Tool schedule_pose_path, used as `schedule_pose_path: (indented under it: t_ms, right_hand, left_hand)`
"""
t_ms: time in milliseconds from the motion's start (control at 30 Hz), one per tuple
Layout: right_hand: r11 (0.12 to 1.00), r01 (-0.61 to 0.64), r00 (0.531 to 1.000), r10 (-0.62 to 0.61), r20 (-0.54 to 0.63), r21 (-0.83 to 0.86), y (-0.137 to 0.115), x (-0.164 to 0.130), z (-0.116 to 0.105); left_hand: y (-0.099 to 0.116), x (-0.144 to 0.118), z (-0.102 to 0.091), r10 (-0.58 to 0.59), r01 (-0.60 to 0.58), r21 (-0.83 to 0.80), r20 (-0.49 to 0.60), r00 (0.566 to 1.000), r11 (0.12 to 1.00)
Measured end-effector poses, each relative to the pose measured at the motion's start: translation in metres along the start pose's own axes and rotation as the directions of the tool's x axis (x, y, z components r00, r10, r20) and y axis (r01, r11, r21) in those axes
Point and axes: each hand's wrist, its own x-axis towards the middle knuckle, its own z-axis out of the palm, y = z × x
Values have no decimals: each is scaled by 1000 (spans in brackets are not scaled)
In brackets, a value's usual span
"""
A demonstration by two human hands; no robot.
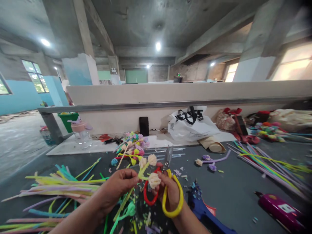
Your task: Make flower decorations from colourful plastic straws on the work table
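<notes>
My left hand [118,183] is closed, pinching the yellow-green stem of a pipe-cleaner flower sprig [154,180] with cream blossoms. My right hand [172,191] is wrapped around a pair of scissors [180,198] with one yellow and one red handle loop. The scissor blades point away from me and stand slightly apart. Fingertips of the right hand are beside the lowest cream blossom; whether they press on it I cannot tell. Beneath the hands lie a green pipe-cleaner piece [129,209] and many small fuzzy clippings.
Loose pipe cleaners [60,188] spread at left, with another bundle [270,165] at right. A blue glue gun [207,211] and a magenta tool [280,208] lie on the right. Finished flowers [134,143], a phone [143,126], a clear bottle [81,136] and a white bag [192,125] line the back.
</notes>
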Motion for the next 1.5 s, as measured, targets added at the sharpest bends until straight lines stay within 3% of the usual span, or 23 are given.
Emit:
schedule_pose_path:
  t_ms: [100,167,367,600,767,967,1067,1200,1333,1500]
  right_hand:
    - [998,-29,998,31,52,-53,2,-7,5]
    - [994,-58,993,67,92,-97,2,-13,9]
    - [996,-67,981,76,181,-58,6,-20,9]
    - [997,-68,972,73,222,-30,8,-19,7]
    - [992,-105,971,119,208,-74,8,-20,9]
    - [984,-134,983,147,108,-115,12,-12,7]
    - [988,-135,989,138,46,-69,14,-3,3]
    - [993,-120,993,120,-21,2,16,6,-4]
    - [993,-119,992,120,-48,25,15,10,-5]
    - [994,-104,993,105,-49,13,13,11,-5]
  left_hand:
    - [-11,-3,10,5,6,-166,61,998,986]
    - [-14,-6,11,8,1,-217,38,999,976]
    - [-16,-5,3,41,-59,-180,-106,994,982]
    - [-15,-2,2,72,-86,-193,-81,994,977]
    - [-13,-6,3,51,-57,-259,-26,998,964]
    - [-16,-3,1,16,-34,-329,-57,998,944]
    - [-8,0,-10,33,-60,-292,-95,995,955]
    - [14,19,-41,70,-103,-137,-227,971,985]
    - [30,63,-74,45,-51,-12,-291,956,999]
    - [36,112,-87,-8,93,224,-354,935,970]
